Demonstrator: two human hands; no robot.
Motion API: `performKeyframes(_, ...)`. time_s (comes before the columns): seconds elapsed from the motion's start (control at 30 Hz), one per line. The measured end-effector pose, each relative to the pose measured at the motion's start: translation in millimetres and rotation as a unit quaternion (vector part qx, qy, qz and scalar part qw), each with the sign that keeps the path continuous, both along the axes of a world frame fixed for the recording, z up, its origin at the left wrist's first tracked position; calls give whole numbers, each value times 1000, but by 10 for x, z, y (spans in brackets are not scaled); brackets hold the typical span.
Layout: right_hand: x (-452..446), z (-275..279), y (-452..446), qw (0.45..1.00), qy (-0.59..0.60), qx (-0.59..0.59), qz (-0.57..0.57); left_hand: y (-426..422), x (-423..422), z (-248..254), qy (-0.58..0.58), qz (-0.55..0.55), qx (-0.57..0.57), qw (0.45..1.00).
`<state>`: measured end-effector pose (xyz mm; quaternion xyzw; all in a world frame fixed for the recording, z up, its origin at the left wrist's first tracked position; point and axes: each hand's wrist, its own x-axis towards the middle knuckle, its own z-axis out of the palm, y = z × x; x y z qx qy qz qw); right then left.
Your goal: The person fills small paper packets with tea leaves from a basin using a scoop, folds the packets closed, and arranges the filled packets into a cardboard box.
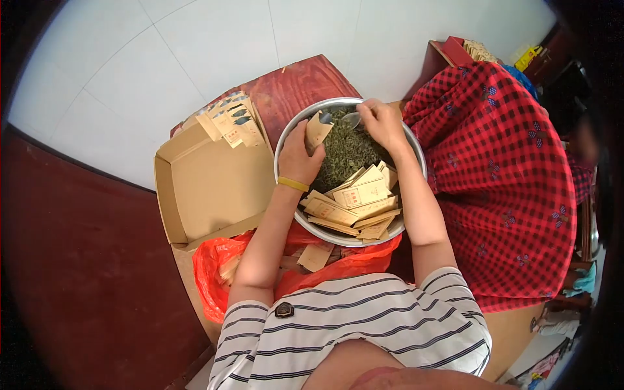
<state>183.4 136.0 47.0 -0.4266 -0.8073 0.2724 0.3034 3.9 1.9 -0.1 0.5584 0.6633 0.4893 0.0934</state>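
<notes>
A round metal bowl (420, 151) holds dried green leaves (348, 146), with several printed tan paper packets (365, 194) heaped at its near side. Over the bowl's left part, my left hand (301, 156) is closed around one tan packet (318, 130), whose top gapes open. My right hand (385, 125) pinches a small clear spoon (351, 119) above the leaves, close to the packet's mouth. The fingertips of my right hand are partly hidden by the hand itself.
Left of the bowl lies a cardboard box (214, 185), with several packets (235, 122) at its back edge. A red plastic bag (214, 273) with packets sits nearer me. Red checked cloth (500, 188) covers something on the right. Behind is a red wooden surface (299, 84).
</notes>
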Motion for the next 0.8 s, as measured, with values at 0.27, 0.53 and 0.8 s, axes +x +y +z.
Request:
performKeyframes(0.27,-100,133,-244,965,259,49,6,-9,31,-1,29,18,-8,999)
performKeyframes(0.53,-106,249,-331,918,165,348,94,-16,41,35,27,14,-13,999)
performKeyframes(0.8,49,315,-184,988,-136,-32,63,-18,43,88,-12,14,51,999)
